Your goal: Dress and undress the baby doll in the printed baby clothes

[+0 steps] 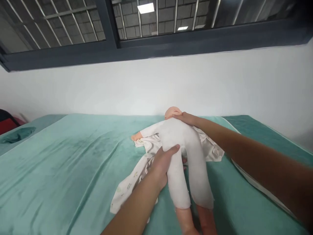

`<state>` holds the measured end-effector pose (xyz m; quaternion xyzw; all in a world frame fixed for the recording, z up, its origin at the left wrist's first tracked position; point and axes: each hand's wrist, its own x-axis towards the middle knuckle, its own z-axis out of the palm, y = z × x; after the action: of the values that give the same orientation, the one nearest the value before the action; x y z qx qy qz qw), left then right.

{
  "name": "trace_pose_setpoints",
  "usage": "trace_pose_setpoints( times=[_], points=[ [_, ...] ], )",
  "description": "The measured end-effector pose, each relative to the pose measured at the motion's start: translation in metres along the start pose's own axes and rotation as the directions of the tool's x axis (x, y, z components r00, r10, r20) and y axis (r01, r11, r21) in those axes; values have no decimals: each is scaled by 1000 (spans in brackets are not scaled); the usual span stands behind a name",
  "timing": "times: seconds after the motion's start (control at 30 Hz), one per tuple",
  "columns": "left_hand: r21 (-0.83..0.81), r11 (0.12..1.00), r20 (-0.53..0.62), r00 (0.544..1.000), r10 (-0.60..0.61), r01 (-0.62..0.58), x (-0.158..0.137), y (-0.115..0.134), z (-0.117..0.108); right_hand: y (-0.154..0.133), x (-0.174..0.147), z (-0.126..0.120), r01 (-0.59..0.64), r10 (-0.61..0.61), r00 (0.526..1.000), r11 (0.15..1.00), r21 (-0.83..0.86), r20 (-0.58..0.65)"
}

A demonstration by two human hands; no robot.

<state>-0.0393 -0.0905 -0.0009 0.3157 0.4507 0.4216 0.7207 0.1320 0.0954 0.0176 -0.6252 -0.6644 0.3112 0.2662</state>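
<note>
A baby doll (174, 135) with a white cloth body lies stretched away from me, its head at the far end and its bare feet nearest. My left hand (162, 163) is wrapped round the top of the doll's left-side leg, thumb on top and fingertips showing between the legs. At the doll's neck and head rests my right hand (186, 118), its fingers curled over that spot and partly hidden. Under the doll is a white printed baby garment (130, 182), spread out on both sides and crumpled near my left wrist.
A green sheet (61, 169) with folds covers the bed. Behind it rises a white wall (146, 85), with a dark-framed barred window (156, 45) above. A red and black object (8, 122) sits at the far left edge.
</note>
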Motion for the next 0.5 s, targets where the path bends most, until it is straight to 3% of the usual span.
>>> trace_pose_setpoints(
  times=[0.1, 0.2, 0.33, 0.5],
  points=[
    [10, 1000, -3, 1000, 10, -10, -3, 29, -10, -17, 15, 1, -30, 31, 994, 1000, -7, 107],
    [70, 998, -39, 999, 12, -9, -13, 64, -38, -43, 32, 14, -27, 26, 993, 1000, 12, 115],
    [177, 983, -71, 995, 70, -57, -26, 103, -95, -90, 53, 54, 66, -73, 984, 997, 50, 164],
    [256, 967, -216, 974, 62, -5, -26, 125, -172, -143, 76, 115, 181, -189, 965, 982, 55, 182]
  ],
)
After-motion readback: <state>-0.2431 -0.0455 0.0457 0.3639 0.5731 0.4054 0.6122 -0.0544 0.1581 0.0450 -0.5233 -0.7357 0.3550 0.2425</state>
